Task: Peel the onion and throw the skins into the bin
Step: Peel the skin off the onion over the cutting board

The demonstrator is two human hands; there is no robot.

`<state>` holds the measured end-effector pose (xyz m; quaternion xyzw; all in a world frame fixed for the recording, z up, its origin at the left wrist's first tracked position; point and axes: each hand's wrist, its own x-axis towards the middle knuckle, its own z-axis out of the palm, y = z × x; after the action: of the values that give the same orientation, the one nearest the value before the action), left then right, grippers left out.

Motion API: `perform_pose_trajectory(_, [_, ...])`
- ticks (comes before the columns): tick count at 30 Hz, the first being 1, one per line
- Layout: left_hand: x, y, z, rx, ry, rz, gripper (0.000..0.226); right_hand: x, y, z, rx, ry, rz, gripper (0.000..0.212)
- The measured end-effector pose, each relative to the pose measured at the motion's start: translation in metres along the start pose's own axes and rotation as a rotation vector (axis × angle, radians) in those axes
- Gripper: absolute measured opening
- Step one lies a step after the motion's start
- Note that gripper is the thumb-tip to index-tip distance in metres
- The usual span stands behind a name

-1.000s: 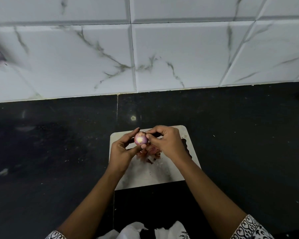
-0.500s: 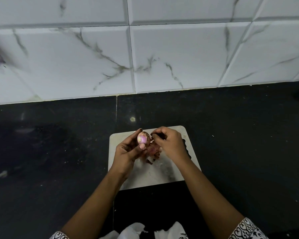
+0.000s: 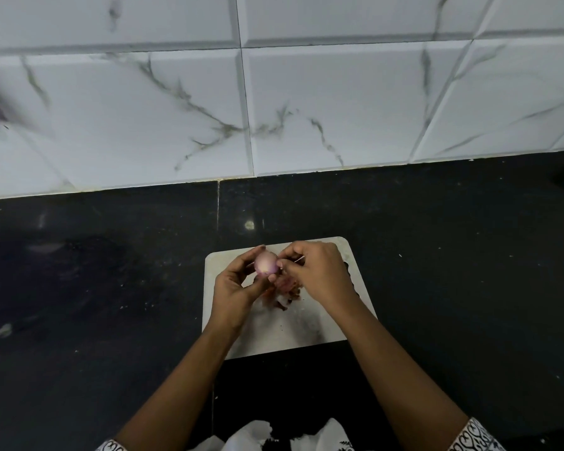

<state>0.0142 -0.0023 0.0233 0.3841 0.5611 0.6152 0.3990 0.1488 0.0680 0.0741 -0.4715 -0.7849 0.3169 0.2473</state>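
Onion (image 3: 265,264) gripped in left hand (image 3: 233,289) above cutting board (image 3: 275,333) far edge, right hand (image 3: 316,271) fingertips pinched at its right flank, apparently on skin.

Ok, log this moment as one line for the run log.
step: peeling | left hand: holds onion | right hand: picking skin | skins: on cutting board | bin: unseen

Dim, soft-focus frame; wide-angle edge bending.
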Motion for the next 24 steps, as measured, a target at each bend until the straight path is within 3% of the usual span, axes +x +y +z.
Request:
perform_pose_trajectory(10, [0.003, -0.004, -0.003, 0.011, 0.025, -0.039, 0.044, 0.002, -0.003, 0.010, 0.003, -0.096, -0.011, 0.013])
perform_pose_trajectory(19, [0.002, 0.003, -0.004, -0.298, -0.061, -0.137, 0.049, 0.023, 0.030, 0.009, -0.009, -0.136, 0.196, 0.006])
perform_pose_trajectory(24, [0.000, -0.004, -0.005, -0.356, -0.025, -0.230, 0.041, 0.015, 0.031, 0.007, 0.006, -0.101, 0.118, 0.013])
